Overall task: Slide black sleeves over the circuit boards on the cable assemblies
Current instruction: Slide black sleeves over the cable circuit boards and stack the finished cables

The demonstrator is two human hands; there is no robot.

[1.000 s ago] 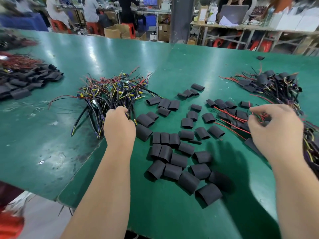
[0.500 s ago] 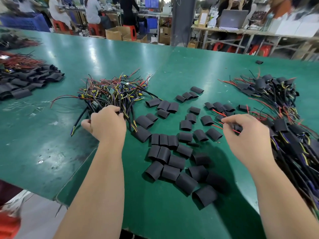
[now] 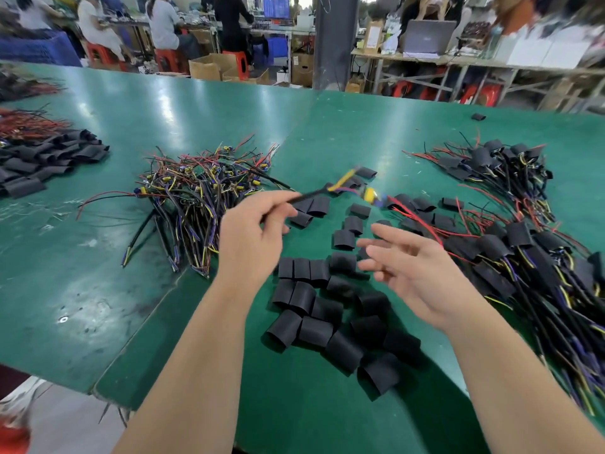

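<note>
My left hand (image 3: 252, 234) pinches the black lead of one cable assembly (image 3: 347, 188), lifted above the table; its circuit-board end with a yellow part is blurred and points right. My right hand (image 3: 412, 270) hovers open, fingers spread, over the loose black sleeves (image 3: 330, 309) scattered on the green table. A pile of bare cable assemblies (image 3: 196, 194) lies left of my left hand. A pile of sleeved assemblies (image 3: 523, 244) lies at the right.
The green table (image 3: 98, 290) has a seam and a near edge at lower left. Another heap of black sleeves and red wires (image 3: 39, 158) sits far left. One stray sleeve (image 3: 478, 117) lies far back. People work at benches behind.
My left hand rose from the bare pile, pulling one cable assembly up and to the right. My right hand left the sleeved pile, moved toward the centre and opened.
</note>
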